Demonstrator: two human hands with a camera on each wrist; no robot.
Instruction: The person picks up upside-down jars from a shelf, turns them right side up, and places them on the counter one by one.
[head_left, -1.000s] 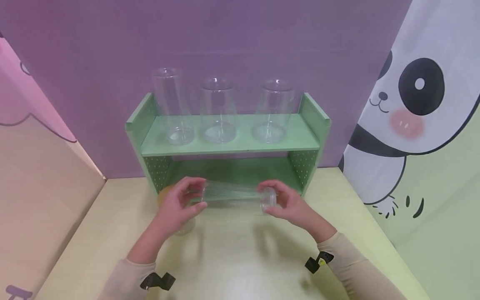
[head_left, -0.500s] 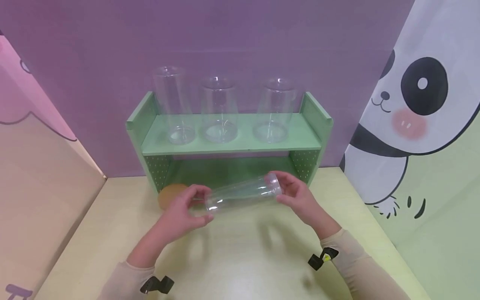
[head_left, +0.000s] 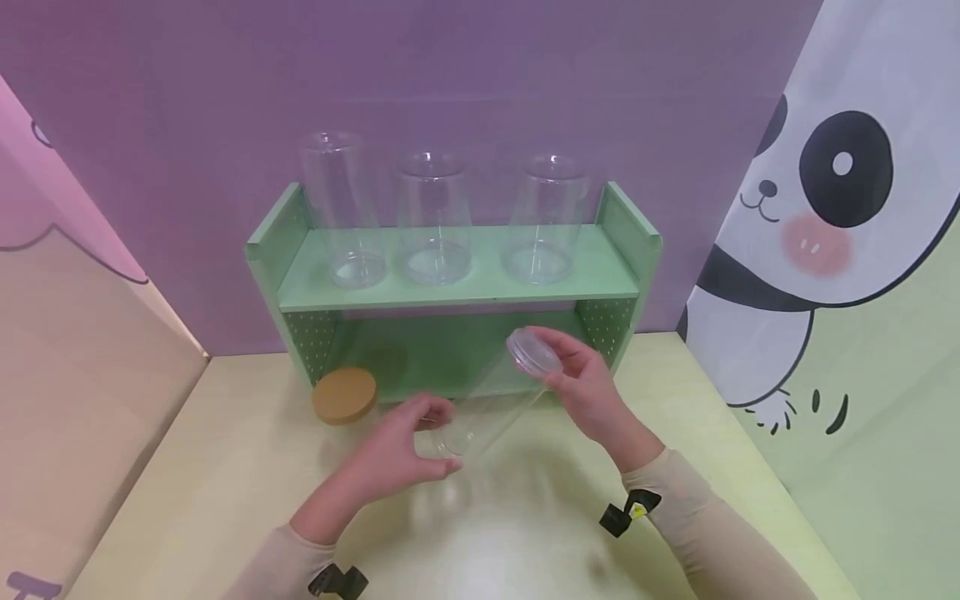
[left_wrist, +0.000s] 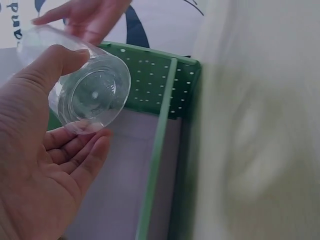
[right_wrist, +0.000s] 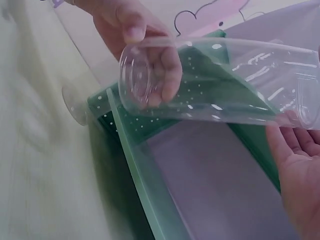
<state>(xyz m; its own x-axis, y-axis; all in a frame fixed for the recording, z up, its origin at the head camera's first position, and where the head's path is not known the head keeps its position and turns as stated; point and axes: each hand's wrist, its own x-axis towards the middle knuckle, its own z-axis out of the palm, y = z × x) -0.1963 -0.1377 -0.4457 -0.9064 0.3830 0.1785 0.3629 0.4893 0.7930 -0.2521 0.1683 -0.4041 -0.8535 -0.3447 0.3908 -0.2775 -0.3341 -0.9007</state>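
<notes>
Head: two hands (head_left: 393, 454) (head_left: 588, 392) (holding one container (head_left: 491, 404)).

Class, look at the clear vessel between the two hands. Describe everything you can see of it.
The clear vessel is long, colourless, see-through and roughly cylindrical, with bright highlights; glass or plastic, I cannot tell. Circular edges show at its ends, and nothing shows inside. It is held aslant above the table, in front of the green shelf. The left hand grips one end and the right hand the other.
</notes>
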